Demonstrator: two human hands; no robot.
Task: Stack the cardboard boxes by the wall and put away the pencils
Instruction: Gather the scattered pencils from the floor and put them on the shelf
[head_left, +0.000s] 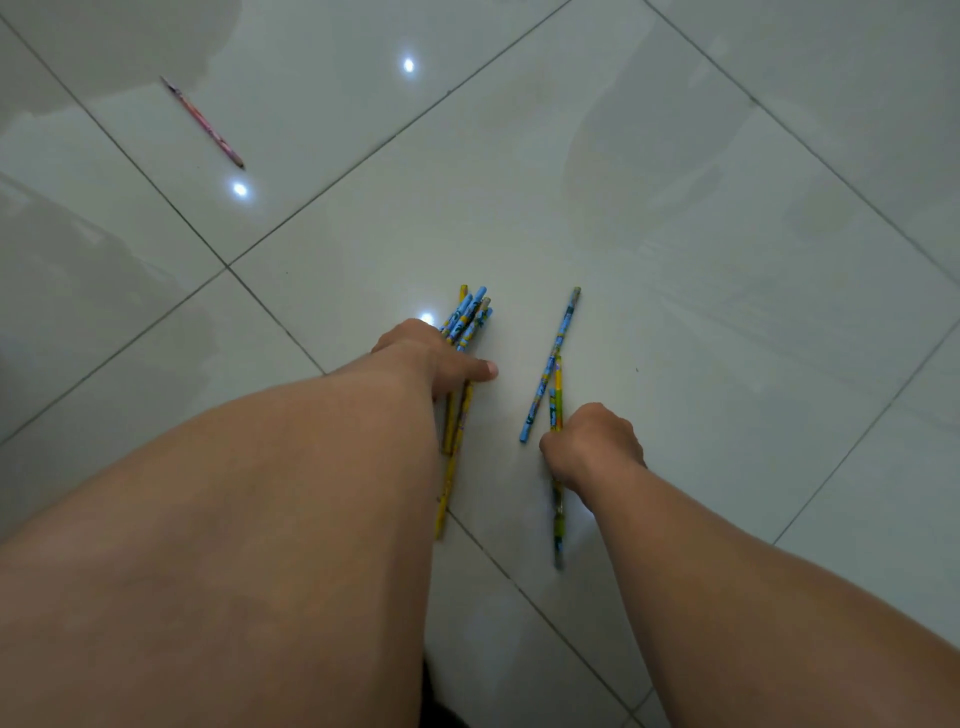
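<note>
Down at the floor (727, 312), my left hand (431, 358) is curled round a bundle (470, 317) of pencils, and my right hand (592, 441) is closed on a yellow pencil (558, 387). I should lift it clear of the blue pencil (551, 364) beside it and tuck both into the bundle. Then I can fetch the far pink pencil (202, 122).

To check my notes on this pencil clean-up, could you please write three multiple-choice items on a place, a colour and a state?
1. The pink pencil lies: A inside a box; B alone, far upper left; C under a forearm.
2. The loose pencil left of the right hand is mostly: A blue; B red; C black.
3. The right hand: A lies flat; B grips a yellow-green pencil; C holds a box.
Key: B, nothing lies near it; A, its barrel is blue; B, fingers curl round it.
</note>
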